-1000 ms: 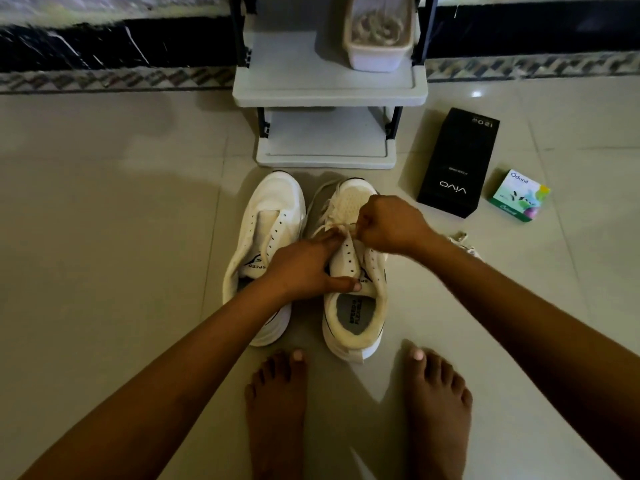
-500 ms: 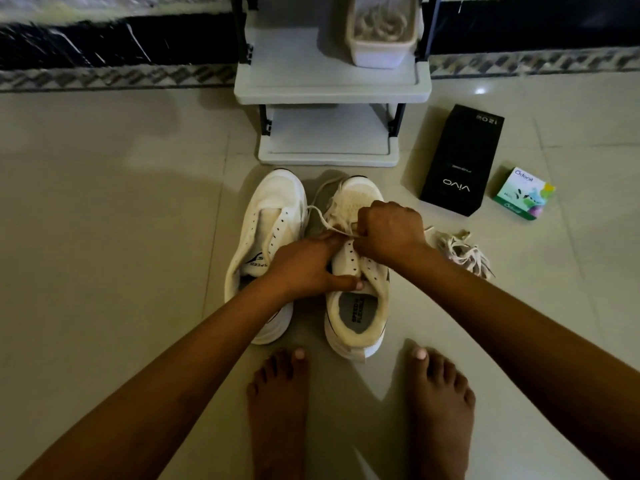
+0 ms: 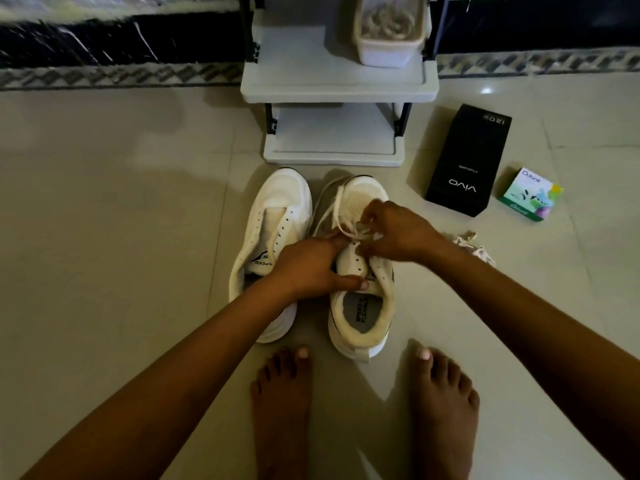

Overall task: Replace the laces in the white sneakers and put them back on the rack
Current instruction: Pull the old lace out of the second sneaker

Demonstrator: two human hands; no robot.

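Over glossy beige floor tiles (image 3: 121, 237), left hand (image 3: 308, 268) is clasping a white mesh sneaker (image 3: 360, 327), right hand (image 3: 398, 233) pinching its flat cream lace (image 3: 333, 216).

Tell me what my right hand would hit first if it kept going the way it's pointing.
Likely the unlaced sneaker to its left: the right hand, pinching the lace, points that way. Height is unclear.

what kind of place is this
Likely a home, perhaps near an entrance: a tiled floor, a small plastic shoe rack against the wall, and white sneakers by bare feet.
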